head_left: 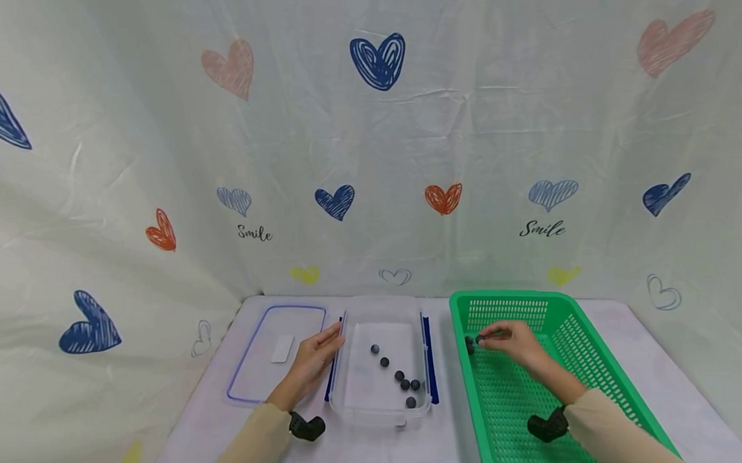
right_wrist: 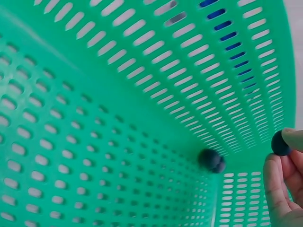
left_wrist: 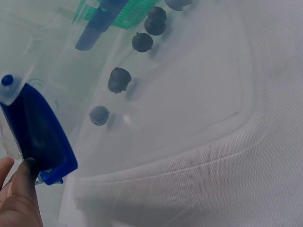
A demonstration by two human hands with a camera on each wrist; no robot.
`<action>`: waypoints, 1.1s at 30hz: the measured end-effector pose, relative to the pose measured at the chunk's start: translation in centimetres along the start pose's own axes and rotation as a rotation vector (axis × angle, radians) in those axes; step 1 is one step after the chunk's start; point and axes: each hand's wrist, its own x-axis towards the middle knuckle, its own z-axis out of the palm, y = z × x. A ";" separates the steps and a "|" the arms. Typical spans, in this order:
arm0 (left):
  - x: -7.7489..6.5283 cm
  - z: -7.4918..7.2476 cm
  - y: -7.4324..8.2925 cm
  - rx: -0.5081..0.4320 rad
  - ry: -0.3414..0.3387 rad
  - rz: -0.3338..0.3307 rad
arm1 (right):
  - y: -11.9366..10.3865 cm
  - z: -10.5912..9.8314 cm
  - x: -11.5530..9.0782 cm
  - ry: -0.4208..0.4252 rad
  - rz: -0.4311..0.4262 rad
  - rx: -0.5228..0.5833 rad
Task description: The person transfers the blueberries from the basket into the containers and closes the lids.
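Observation:
My right hand (head_left: pixel 515 341) pinches a dark blueberry (right_wrist: pixel 281 143) between thumb and fingertips, inside the green basket's left side. Just beyond it, more blueberries (right_wrist: pixel 211 161) lie together in the basket's corner. With fingers fairly straight, my left hand (head_left: pixel 315 360) touches the left side of a clear plastic box (head_left: pixel 381 416). Its thumb is against the blue side latch (left_wrist: pixel 45 132) in the left wrist view; some of its fingers are hidden there. Several loose blueberries (head_left: pixel 385 362) are scattered on the box's floor, mostly toward the near right.
The green slotted basket (head_left: pixel 494 421) stands at the right of the table. A clear lid with a blue seal (head_left: pixel 242 360) lies flat on the left, a white rectangle (head_left: pixel 283 349) on it. Behind the table hangs a white curtain (head_left: pixel 366 141) printed with hearts.

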 end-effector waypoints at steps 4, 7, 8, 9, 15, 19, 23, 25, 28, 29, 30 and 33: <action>-0.1 0.0 -0.1 -0.012 0.003 -0.001 | -0.8 0.0 -0.1 0.000 0.002 0.009; -0.1 0.0 -0.1 -0.013 0.006 0.001 | -1.3 0.0 -0.2 -0.001 0.002 0.013; -0.1 0.0 -0.1 -0.010 0.007 0.002 | -1.4 0.0 -0.2 -0.001 0.003 0.013; -0.2 0.0 -0.1 -0.011 0.008 0.000 | -1.5 -0.1 -0.2 -0.005 -0.001 0.009; -0.2 -0.1 -0.2 -0.007 -0.001 0.011 | -2.1 0.0 -0.2 -0.007 -0.008 0.005; -0.1 -0.2 -0.3 -0.006 -0.007 0.009 | -2.6 0.2 0.0 -0.011 -0.002 0.038; -0.1 -0.2 -0.3 0.000 -0.015 0.010 | -3.1 0.6 0.1 -0.004 -0.001 0.047; -0.1 -0.2 -0.3 -0.002 -0.018 0.009 | -3.5 0.8 0.1 -0.002 -0.003 0.049; -0.1 -0.2 -0.2 0.002 -0.021 0.008 | -4.0 1.0 0.2 -0.004 -0.003 0.064; -0.1 -0.2 -0.2 -0.002 -0.022 0.008 | -4.2 1.1 0.3 -0.012 -0.015 0.062; 0.0 -0.2 -0.2 -0.003 -0.022 0.011 | -4.4 1.2 0.3 -0.014 -0.013 0.064; 0.1 -0.1 -0.3 -0.023 -0.022 0.016 | -4.7 1.4 0.5 -0.023 -0.019 0.071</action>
